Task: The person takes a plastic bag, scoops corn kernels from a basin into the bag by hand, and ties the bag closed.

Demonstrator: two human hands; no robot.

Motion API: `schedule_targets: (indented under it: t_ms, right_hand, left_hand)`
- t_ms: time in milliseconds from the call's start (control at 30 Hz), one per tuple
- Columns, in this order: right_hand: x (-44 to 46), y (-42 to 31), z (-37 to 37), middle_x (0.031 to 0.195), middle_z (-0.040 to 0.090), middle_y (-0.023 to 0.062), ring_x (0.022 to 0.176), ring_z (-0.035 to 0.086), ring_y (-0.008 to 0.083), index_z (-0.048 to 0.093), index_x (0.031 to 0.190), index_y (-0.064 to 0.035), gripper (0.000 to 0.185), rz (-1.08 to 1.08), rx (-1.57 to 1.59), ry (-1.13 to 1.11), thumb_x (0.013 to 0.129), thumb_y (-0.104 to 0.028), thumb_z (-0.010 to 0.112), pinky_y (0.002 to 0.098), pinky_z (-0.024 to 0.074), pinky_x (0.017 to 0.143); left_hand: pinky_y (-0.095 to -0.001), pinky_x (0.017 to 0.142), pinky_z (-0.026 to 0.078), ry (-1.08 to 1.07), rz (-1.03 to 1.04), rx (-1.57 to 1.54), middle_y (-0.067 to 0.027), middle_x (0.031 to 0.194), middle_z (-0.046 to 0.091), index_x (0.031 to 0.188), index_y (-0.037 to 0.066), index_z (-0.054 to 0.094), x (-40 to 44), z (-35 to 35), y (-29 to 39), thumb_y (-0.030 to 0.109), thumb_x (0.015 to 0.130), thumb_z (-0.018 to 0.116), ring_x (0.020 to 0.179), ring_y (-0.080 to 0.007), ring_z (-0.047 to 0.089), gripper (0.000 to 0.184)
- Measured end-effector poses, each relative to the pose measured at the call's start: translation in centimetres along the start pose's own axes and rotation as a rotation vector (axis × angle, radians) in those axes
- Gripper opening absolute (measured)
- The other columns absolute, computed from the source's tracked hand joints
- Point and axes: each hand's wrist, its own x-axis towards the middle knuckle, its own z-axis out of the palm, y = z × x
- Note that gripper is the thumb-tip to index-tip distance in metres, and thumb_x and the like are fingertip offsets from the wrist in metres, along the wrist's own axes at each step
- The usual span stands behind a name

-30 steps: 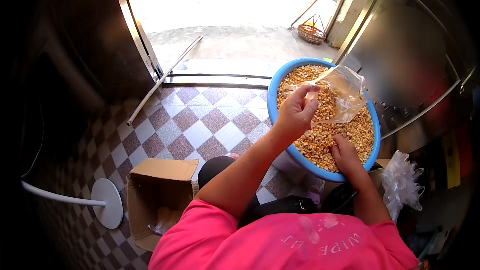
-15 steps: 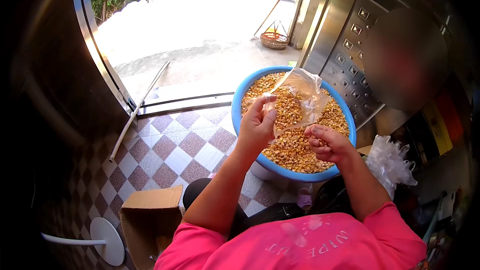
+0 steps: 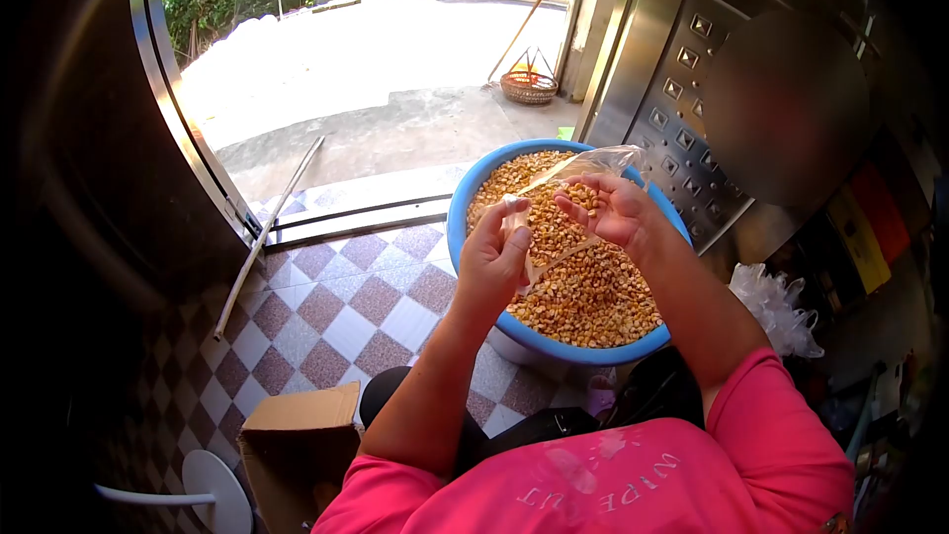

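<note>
A large blue-rimmed tub (image 3: 554,348) is filled with yellow corn kernels (image 3: 593,297). Above the kernels, my left hand (image 3: 497,247) pinches the edge of a clear plastic bag (image 3: 603,160), which spreads out to the right. My right hand (image 3: 615,213) is palm up at the bag, its fingers curled around some corn kernels. The two hands are close together but apart. Part of the bag lies behind my right hand and is hard to make out.
An open cardboard box (image 3: 301,415) stands on the tiled floor beside a white round base (image 3: 215,494). Bunched clear bags (image 3: 773,307) are right of the tub. A pole (image 3: 267,237) leans at the doorway; a wicker basket (image 3: 529,87) sits outside.
My right hand has risen out of the corn with kernels and moved up to the bag. My left hand keeps its pinch on the bag. The view has shifted, showing more outside.
</note>
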Motion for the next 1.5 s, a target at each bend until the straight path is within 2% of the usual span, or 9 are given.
schedule_targets:
  t_ms: [467, 700, 800, 967, 1100, 1200, 1333, 1400, 1500]
  right_hand:
    - [0.2, -0.8, -2.1, 0.109, 0.05, 0.0094, 0.096, 0.05, 0.0213, 0.048, 0.117, -0.0041, 0.028, -0.21, -0.435, -0.056, 0.089, -0.011, 0.05, 0.0385, 0.047, 0.081]
    - [-1.9, -0.3, -1.6, 0.116, 0.051, 0.0073, 0.105, 0.049, 0.0163, 0.05, 0.122, -0.0052, 0.033, -0.281, -0.988, -0.164, 0.091, -0.015, 0.048, 0.0315, 0.049, 0.075]
    - [-3.8, 0.3, -1.7, 0.097, 0.059, 0.0048, 0.082, 0.058, 0.0106, 0.057, 0.109, -0.0008, 0.022, -0.428, -0.976, -0.285, 0.09, -0.011, 0.051, 0.0237, 0.0489, 0.065]
    - [-7.8, 0.6, -4.4, 0.076, 0.059, 0.0004, 0.057, 0.053, 0.0062, 0.059, 0.097, -0.0015, 0.015, -0.271, -1.001, -0.309, 0.089, -0.012, 0.053, 0.0217, 0.045, 0.052]
    - [-8.2, 0.8, -9.6, 0.073, 0.06, 0.0035, 0.065, 0.057, 0.0117, 0.061, 0.089, -0.0021, 0.015, -0.285, -1.336, -0.143, 0.084, -0.016, 0.059, 0.0269, 0.0457, 0.058]
    - [-8.5, -0.2, -12.7, 0.086, 0.061, 0.0169, 0.079, 0.061, 0.0293, 0.058, 0.091, -0.0008, 0.026, -0.453, -1.73, 0.087, 0.077, -0.023, 0.061, 0.0383, 0.0474, 0.07]
    - [-8.8, 0.0, -14.3, 0.094, 0.06, 0.0182, 0.087, 0.059, 0.0326, 0.056, 0.098, -0.0027, 0.03, -0.498, -1.955, 0.283, 0.08, -0.027, 0.059, 0.0385, 0.0462, 0.075]
    - [-7.9, 0.4, -14.4, 0.099, 0.058, 0.0215, 0.092, 0.056, 0.037, 0.054, 0.099, -0.0011, 0.034, -0.209, -2.024, 0.227, 0.081, -0.03, 0.058, 0.0423, 0.0444, 0.079]
    - [-6.9, 2.1, -14.1, 0.099, 0.058, 0.0231, 0.096, 0.055, 0.0382, 0.052, 0.098, -0.0005, 0.038, -0.209, -2.013, 0.2, 0.081, -0.034, 0.056, 0.0444, 0.044, 0.082]
  left_hand:
    - [-0.0199, 0.041, 0.037, -0.003, -0.014, -0.01, 0.0016, 0.061, 0.048, 0.116, 0.004, 0.049, -0.1, 0.3, 0.2, 0.007, 0.09, 0.048, 0.045, -0.0047, 0.045, 0.026]
    - [-0.0195, 0.04, 0.036, -0.016, 0.001, -0.022, 0.0014, 0.06, 0.049, 0.116, 0.004, 0.049, 0.1, 0.3, 0.2, 0.008, 0.091, 0.048, 0.044, -0.0047, 0.045, 0.026]
    - [-0.0191, 0.04, 0.036, -0.013, -0.005, -0.004, 0.0012, 0.06, 0.049, 0.116, 0.004, 0.049, 0.0, 0.3, 0.2, 0.008, 0.091, 0.048, 0.044, -0.0047, 0.045, 0.026]
    - [-0.0179, 0.042, 0.036, 0.01, -0.002, 0.008, 0.0034, 0.058, 0.046, 0.118, 0.004, 0.049, -0.2, 0.4, 0.6, 0.01, 0.091, 0.047, 0.046, -0.0028, 0.043, 0.028]
    - [-0.0178, 0.041, 0.036, 0.01, -0.001, 0.013, 0.0036, 0.055, 0.044, 0.117, 0.004, 0.05, -0.2, 0.5, 0.7, 0.01, 0.091, 0.047, 0.044, -0.0032, 0.043, 0.027]
    - [-0.0178, 0.04, 0.036, 0.031, -0.005, 0.043, 0.0033, 0.055, 0.045, 0.117, 0.004, 0.05, -0.2, 0.7, 0.8, 0.01, 0.091, 0.047, 0.043, -0.0033, 0.043, 0.028]
    - [-0.018, 0.04, 0.036, 0.011, -0.005, 0.045, 0.0029, 0.055, 0.045, 0.117, 0.004, 0.05, -0.1, 0.8, 0.4, 0.01, 0.09, 0.046, 0.042, -0.0036, 0.043, 0.028]
    - [-0.018, 0.04, 0.036, 0.009, -0.005, 0.047, 0.0028, 0.055, 0.045, 0.117, 0.003, 0.05, 0.0, 0.9, 0.4, 0.01, 0.09, 0.047, 0.042, -0.0036, 0.043, 0.028]
    - [-0.018, 0.04, 0.036, 0.003, -0.001, 0.045, 0.0028, 0.055, 0.045, 0.117, 0.003, 0.05, 0.0, 1.0, 0.3, 0.01, 0.09, 0.047, 0.042, -0.0035, 0.043, 0.028]
